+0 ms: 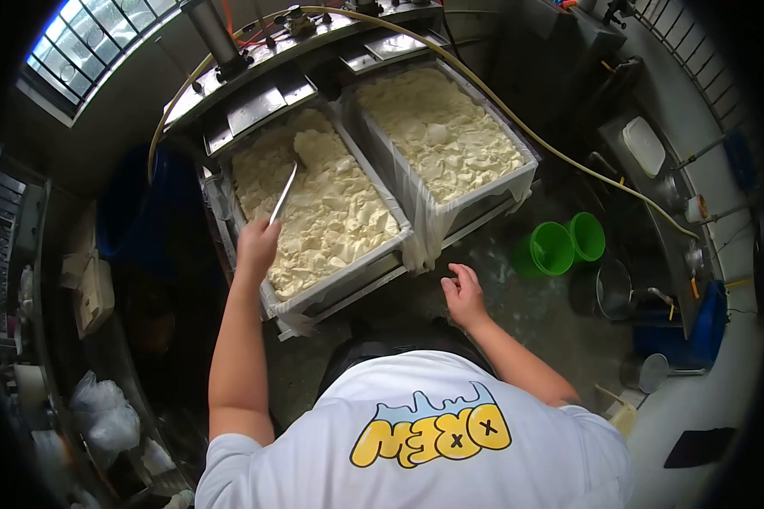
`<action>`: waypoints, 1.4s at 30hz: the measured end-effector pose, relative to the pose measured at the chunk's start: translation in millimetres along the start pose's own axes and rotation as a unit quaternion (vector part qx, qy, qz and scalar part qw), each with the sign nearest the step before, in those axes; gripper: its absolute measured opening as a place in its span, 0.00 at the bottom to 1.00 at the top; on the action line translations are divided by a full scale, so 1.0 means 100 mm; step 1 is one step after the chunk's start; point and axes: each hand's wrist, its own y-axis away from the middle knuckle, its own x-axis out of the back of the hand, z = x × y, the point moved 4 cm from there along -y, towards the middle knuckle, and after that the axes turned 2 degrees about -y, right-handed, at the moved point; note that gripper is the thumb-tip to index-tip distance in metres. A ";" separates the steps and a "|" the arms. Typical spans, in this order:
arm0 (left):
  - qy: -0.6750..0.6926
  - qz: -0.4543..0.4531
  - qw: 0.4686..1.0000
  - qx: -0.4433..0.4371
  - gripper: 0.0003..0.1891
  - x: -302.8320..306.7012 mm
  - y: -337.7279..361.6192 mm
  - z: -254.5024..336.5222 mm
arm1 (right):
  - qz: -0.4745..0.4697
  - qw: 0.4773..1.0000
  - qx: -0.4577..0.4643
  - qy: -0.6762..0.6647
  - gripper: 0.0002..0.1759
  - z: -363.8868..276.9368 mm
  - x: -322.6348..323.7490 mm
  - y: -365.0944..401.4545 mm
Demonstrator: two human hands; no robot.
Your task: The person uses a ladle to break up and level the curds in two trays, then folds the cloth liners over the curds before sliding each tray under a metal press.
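Note:
My left hand [257, 242] is closed round the lower end of a long, thin metal utensil [283, 195]. It slants up and away over the left box, its far end at the pale curd [339, 216]. Whether that end is a blade or a scoop is hidden or too small to tell. The curd lies in broken lumps inside a cloth-lined left box [341, 273]. Beside it, a right box [484, 188] holds more curd [437, 127]. My right hand [463, 295] hovers in front of the boxes, its fingers loosely bent and apart, with nothing in them.
Metal press equipment [263, 106] stands behind the boxes, and a yellowish hose [560, 153] arcs across to the right. Two green buckets [552, 248] sit on the floor at right. A large blue barrel [132, 212] stands at left, near shelves with plastic bags [106, 416].

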 end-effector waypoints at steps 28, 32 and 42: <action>-0.041 0.108 0.993 -0.035 0.13 -0.07 1.06 1.28 | -0.005 1.000 -0.009 -0.015 0.22 0.57 1.24 -0.96; 0.013 -0.007 0.999 -0.030 0.14 -0.77 0.30 1.91 | 0.040 0.999 -0.007 0.003 0.20 0.34 1.43 -1.25; 0.093 -0.235 0.968 -0.004 0.18 -1.19 -0.26 2.03 | 0.156 0.985 -0.047 0.058 0.21 0.47 1.90 -1.52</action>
